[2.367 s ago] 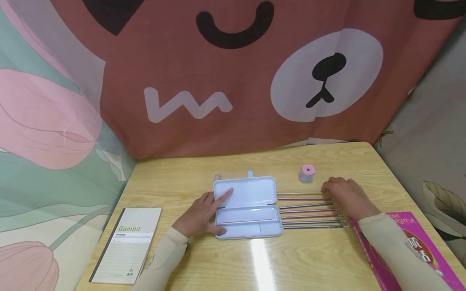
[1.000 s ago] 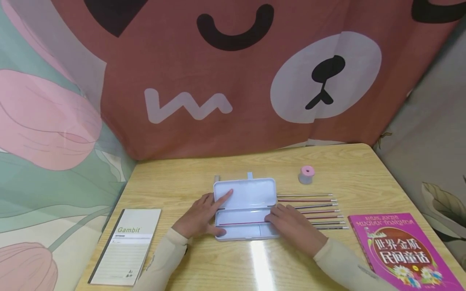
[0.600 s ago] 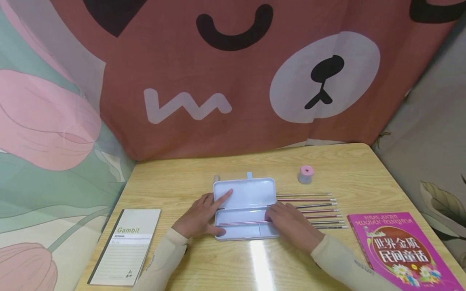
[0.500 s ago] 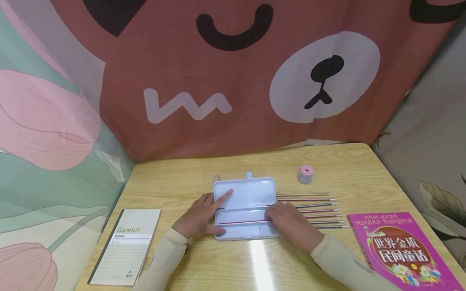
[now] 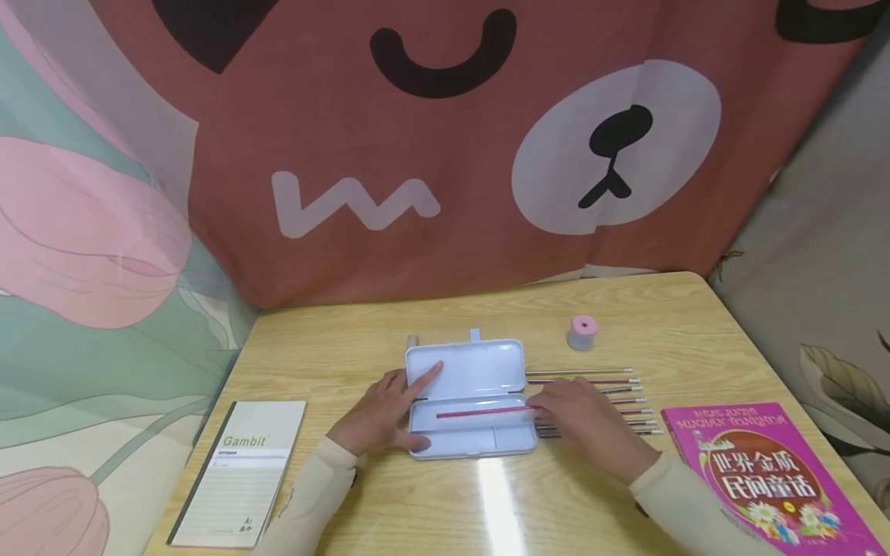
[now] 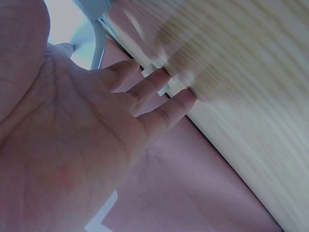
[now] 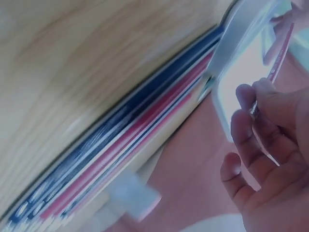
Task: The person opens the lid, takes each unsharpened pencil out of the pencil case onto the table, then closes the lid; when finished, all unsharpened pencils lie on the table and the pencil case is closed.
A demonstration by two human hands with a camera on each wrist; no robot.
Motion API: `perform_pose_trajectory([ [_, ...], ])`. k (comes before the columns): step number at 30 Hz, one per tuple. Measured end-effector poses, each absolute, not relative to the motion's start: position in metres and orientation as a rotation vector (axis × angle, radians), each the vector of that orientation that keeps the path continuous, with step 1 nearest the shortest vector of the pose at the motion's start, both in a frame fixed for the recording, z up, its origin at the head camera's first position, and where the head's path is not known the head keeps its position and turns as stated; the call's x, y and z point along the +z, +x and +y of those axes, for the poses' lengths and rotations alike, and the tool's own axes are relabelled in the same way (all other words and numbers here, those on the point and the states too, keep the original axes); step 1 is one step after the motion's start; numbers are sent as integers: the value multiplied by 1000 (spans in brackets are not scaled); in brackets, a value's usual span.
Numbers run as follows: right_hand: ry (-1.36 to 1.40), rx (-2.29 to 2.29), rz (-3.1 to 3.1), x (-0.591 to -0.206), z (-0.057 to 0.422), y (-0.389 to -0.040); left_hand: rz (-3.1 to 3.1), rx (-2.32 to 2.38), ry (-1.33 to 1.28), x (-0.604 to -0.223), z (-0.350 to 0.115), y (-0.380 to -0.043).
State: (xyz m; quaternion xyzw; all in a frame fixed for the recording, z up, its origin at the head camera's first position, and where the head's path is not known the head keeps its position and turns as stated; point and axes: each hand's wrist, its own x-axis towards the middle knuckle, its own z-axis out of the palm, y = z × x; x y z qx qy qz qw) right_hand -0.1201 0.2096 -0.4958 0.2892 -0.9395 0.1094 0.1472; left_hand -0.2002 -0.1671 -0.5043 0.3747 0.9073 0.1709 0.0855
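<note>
A white pencil case (image 5: 480, 363) lies unfolded in the middle of the table, its lid away from me. My left hand (image 5: 378, 415) rests at its left end, index finger straight across the lid and thumb by the tray's front left corner. In my right hand (image 5: 587, 421), finger and thumb pinch the right end of a red pencil (image 5: 480, 412), which slants over the tray. Several pencils (image 5: 584, 372) lie in a row right of the case, partly under that hand. The right wrist view shows these pencils (image 7: 145, 116) and the pinching right hand (image 7: 270, 140).
A small pink-topped round container (image 5: 582, 333) stands behind the pencils. A pink book (image 5: 765, 463) lies at the right, a Gambit notebook (image 5: 239, 471) at the left. A small greyish block (image 5: 412, 340) sits behind the case. A patterned cloth (image 5: 348, 255) hangs beyond the table.
My right hand came left from the pencils' far ends to the case, took the red pencil lying in the tray, then lifted it and drew it rightwards. My left hand stayed put.
</note>
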Motion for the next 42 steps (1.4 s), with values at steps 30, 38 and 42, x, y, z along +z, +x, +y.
perform_pose_trajectory([
  [30,508,104,-3000,-496,329,-55,2683,534,1068,-505,-169,-201],
  [38,571,0,-2976,-506,327,-55,2678,533,1067,-504,-168,-201],
  [42,611,-13,-2943,-509,329,-55,2676,539,1060,-504,-168,-201],
])
